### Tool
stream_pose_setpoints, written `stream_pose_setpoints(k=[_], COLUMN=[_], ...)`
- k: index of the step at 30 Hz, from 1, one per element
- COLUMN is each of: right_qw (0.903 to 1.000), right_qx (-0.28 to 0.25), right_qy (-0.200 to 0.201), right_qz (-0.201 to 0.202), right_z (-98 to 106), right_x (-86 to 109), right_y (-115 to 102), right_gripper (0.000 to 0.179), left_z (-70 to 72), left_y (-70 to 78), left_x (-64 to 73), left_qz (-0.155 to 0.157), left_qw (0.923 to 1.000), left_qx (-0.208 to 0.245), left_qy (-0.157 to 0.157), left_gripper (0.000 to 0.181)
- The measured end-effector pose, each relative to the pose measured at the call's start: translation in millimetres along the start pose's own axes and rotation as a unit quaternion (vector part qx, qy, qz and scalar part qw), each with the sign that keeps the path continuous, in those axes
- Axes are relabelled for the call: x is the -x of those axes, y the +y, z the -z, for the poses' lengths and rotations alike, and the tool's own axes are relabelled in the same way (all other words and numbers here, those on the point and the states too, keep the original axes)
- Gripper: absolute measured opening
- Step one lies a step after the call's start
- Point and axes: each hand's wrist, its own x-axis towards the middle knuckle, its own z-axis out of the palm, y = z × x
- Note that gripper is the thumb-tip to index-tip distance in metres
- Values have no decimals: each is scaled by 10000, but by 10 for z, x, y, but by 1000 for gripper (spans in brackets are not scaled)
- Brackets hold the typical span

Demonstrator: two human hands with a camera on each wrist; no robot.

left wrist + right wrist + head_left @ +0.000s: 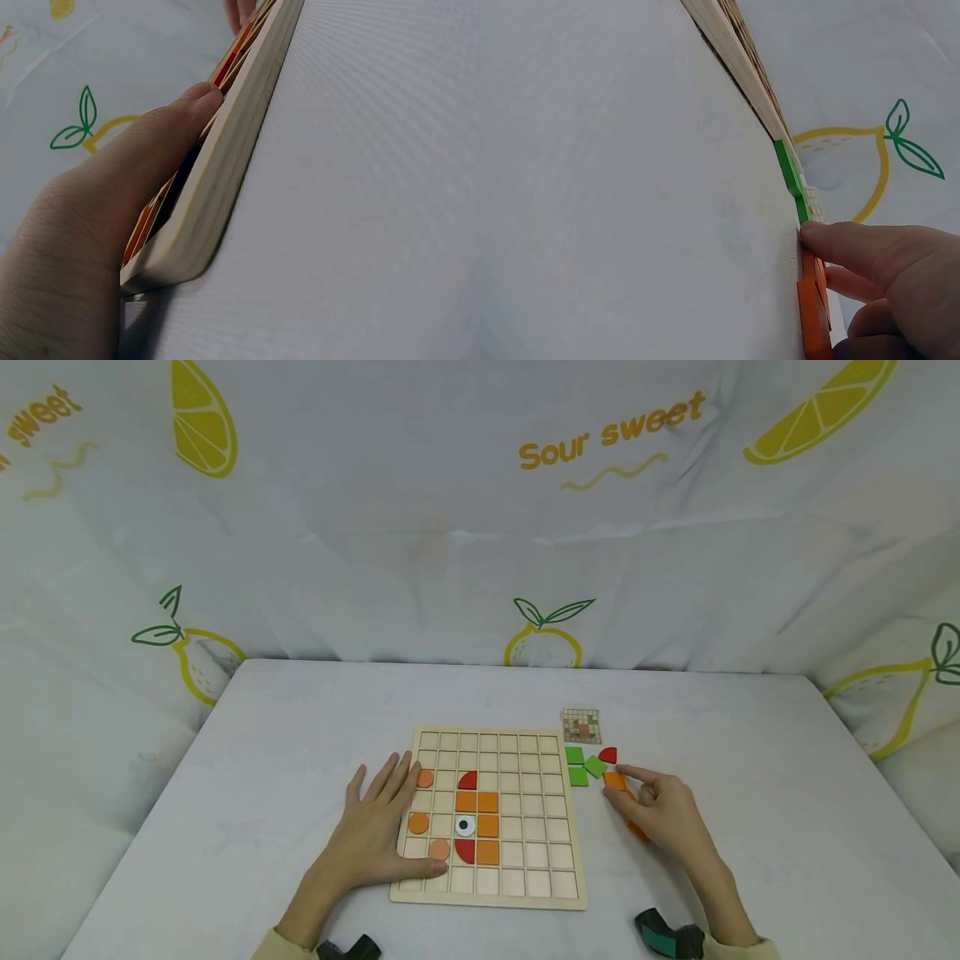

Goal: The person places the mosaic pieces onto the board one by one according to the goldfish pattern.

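My left hand lies spread over the left side of a wooden grid board, its thumb reaching across the lower left cells. In the left wrist view the thumb rests over the board's edge. Right of the board, my right hand pinches an orange square tile between thumb and index finger, low at the tabletop. More orange tiles lie under that hand, partly hidden. On the board sit several orange squares, red quarter-circles, orange discs and an eye disc.
Several green squares lie along the board's right edge, with a red quarter-circle beside them. A small pattern card lies behind them. A white cloth covers the table; a lemon-print curtain hangs at the back.
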Motion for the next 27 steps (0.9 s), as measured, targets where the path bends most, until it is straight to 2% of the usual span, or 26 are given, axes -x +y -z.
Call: stream_pose_setpoints(k=[10, 15, 22, 27], right_qw=[9995, 9989, 9984, 9982], right_qx=[141, 107, 263, 319], right_qy=[-298, -430, -278, -172], right_qz=[-4, 128, 423, 475], right_z=[23, 53, 27, 11], right_x=[13, 26, 28, 26], right_y=[-24, -7, -11, -29], right_gripper=[50, 44, 33, 36], left_z=[-3, -2, -3, -2], left_y=[0, 2, 1, 5], left_x=[2, -3, -5, -4], left_qz=[13, -4, -39, -1], left_qw=[10000, 10000, 10000, 10000], left_qx=[-28, -34, -37, -9], left_qy=[-25, -18, 3, -16], left_gripper=[134, 134, 134, 134])
